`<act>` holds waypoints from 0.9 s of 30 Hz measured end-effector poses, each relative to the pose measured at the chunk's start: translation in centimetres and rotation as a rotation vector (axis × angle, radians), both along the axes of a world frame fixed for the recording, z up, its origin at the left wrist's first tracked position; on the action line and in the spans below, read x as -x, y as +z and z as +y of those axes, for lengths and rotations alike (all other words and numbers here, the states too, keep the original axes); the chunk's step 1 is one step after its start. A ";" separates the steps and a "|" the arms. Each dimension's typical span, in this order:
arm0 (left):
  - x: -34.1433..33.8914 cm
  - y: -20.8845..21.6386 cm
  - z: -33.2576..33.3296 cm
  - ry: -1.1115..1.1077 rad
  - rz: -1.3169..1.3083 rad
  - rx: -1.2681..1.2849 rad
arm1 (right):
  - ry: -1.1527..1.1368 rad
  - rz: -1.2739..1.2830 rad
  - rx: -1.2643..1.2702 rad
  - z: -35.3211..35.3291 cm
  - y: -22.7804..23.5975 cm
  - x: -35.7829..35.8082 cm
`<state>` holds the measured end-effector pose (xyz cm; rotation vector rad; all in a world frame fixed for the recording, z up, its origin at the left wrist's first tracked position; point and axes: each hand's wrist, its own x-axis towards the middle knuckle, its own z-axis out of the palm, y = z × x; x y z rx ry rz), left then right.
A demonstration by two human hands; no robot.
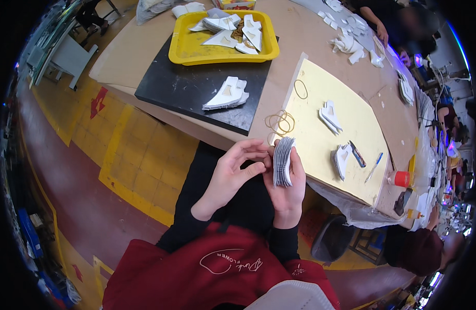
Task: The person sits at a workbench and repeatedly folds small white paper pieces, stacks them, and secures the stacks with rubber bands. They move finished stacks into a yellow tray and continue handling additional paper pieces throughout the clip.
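My right hand (291, 194) is closed around a thick stack of white and grey cut pieces (283, 164), held on edge above my lap with the layered edges showing. Just left of it is my left hand (237, 168), its fingers curved and apart, the tips close to the stack and to my right fingers. Whether the tips touch the stack I cannot tell. On the cream sheet (346, 95) beyond, two smaller bundles lie apart, a farther white bundle (330, 117) and a nearer white bundle (341, 161). Several rubber bands (283, 123) lie at the sheet's left edge.
A yellow tray (225, 58) with white pieces and brown bands stands on a black board (165, 88), beside another white stack (227, 94). A cutter knife (357, 154), a blue pen (375, 166) and a red-and-clear container (399, 179) are at right. A dark bin (333, 237) stands below.
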<state>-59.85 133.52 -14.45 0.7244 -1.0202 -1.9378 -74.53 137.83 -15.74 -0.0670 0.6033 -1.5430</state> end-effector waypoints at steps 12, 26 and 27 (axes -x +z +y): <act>0.0 -0.6 2.0 -0.033 -0.138 -0.158 | -0.110 0.056 -0.076 1.7 0.0 -1.8; -0.4 -0.5 1.9 -0.035 -0.066 -0.182 | -0.094 0.084 -0.119 2.2 1.1 -2.6; -0.4 -0.4 1.9 -0.032 -0.064 -0.195 | -0.081 0.088 -0.113 2.1 1.3 -2.6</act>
